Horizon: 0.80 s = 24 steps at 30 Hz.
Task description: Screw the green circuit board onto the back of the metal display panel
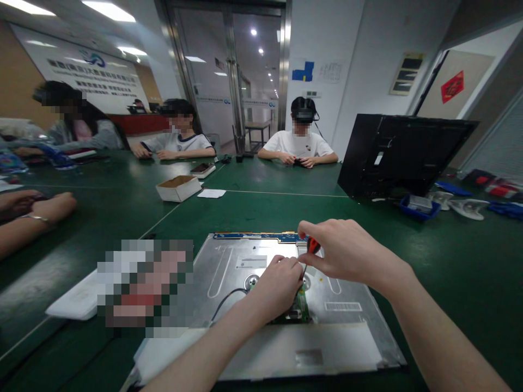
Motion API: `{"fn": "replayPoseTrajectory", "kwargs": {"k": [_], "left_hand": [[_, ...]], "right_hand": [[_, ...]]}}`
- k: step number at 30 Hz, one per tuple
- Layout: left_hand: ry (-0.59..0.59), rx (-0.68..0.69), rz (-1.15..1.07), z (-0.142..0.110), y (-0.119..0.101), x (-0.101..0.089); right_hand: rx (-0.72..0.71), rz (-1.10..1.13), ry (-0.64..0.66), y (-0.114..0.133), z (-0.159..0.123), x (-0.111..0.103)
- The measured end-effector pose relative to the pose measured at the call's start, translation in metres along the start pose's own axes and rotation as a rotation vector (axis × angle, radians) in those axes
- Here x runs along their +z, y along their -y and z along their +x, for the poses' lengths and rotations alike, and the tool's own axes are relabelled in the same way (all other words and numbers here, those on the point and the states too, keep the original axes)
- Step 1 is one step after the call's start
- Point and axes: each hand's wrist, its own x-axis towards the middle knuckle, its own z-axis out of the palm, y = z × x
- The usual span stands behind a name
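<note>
A metal-backed display panel (353, 288) lies flat on the green table in front of me. My right hand (351, 250) is closed around the red and black handle of a screwdriver (314, 245), its shaft slanting down toward the panel's middle. Beside that shaft, my left hand (275, 286) has its fingers curled together over a green circuit board (301, 311); whatever they pinch is hidden. Part of the board is covered by this hand. A dark cable (224, 297) runs out to the left, and a blue circuit strip (249, 236) lines the panel's far edge.
A black monitor housing (392, 155) stands at right, near a blue tray (419, 207). Farther left are an open white box (178, 189) and a phone (203, 168). A white object (77, 299), partly blurred, lies left of the panel. Several people sit around the table.
</note>
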Motion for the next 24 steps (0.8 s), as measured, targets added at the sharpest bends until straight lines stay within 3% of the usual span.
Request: {"fn": "replayPoseTrajectory", "kwargs": {"k": [24], "left_hand": [[0.025, 0.003, -0.007, 0.0002, -0.0001, -0.0011]], "right_hand": [[0.005, 0.018, 0.015, 0.0003, -0.0005, -0.0011]]}}
